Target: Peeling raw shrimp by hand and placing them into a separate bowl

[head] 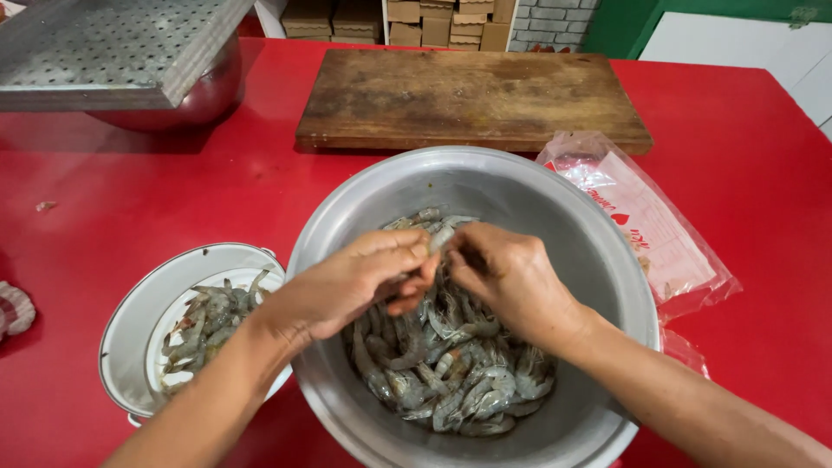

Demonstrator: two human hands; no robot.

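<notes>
Red table (130,199) carries a large steel basin (598,260) holding a heap of raw grey shrimp (459,373); beside it, a smaller white enamel bowl (130,329) holds fewer shrimp. Above the basin, left hand (355,282) and right hand (511,277) both pinch 1 shrimp (441,238), fingertips clamped on it.

Bright, even light falls from above. The red table (130,191) shows soft glare toward ten o'clock, and the metal bowl (520,186) gleams along its rim at twelve. A dark shadow sits under the steel tray (104,52) at eleven o'clock. Focus is sharp at centre; edges bend slightly, with wide-angle stretch.
</notes>
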